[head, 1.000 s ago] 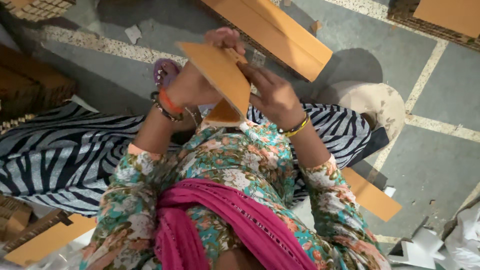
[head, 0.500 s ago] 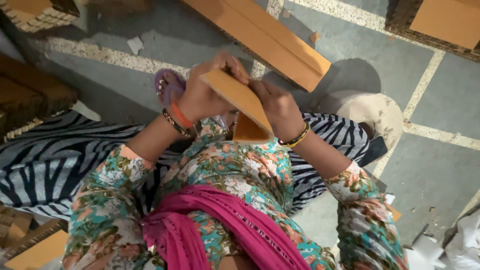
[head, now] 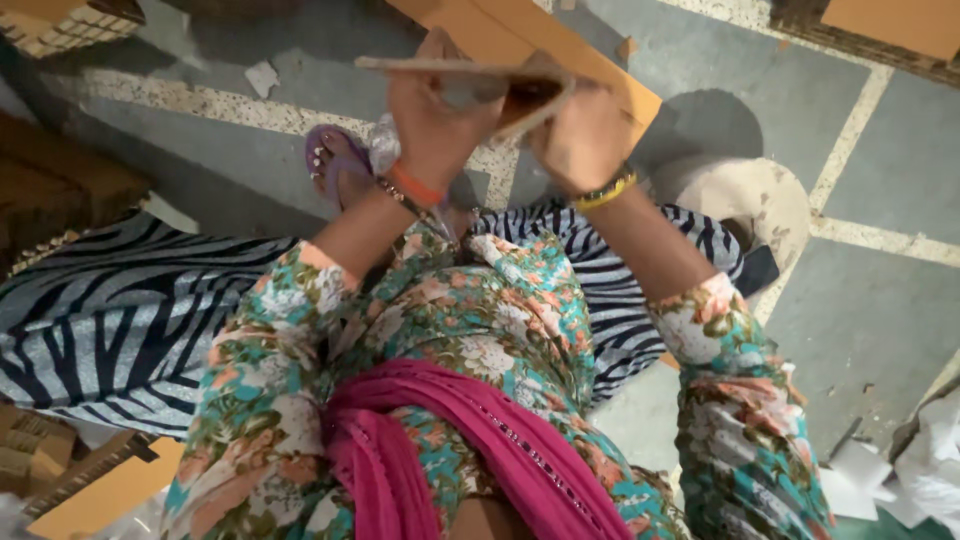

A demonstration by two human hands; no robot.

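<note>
At the far left a stack of brown corrugated sheets [head: 55,185] lies on the grey stone floor [head: 880,330]; nearer, a zebra-striped cloth [head: 110,320] spreads over the lap, and a foot in a purple sandal [head: 335,165] shows just beyond it; the left hand [head: 435,125] is raised and clenched around the near-left edge of a flat cardboard piece [head: 470,68], seen almost edge-on and blurred; the right hand [head: 585,140] grips the same piece at its right end, where it seems folded or creased; a long tan board [head: 545,45] lies on the floor behind both hands; further right sits a pale round stool [head: 750,195], and white paper scraps [head: 880,480] lie near the right corner; the piece could crease off-line or tear, I judge, should the two hands pull unevenly.
</note>
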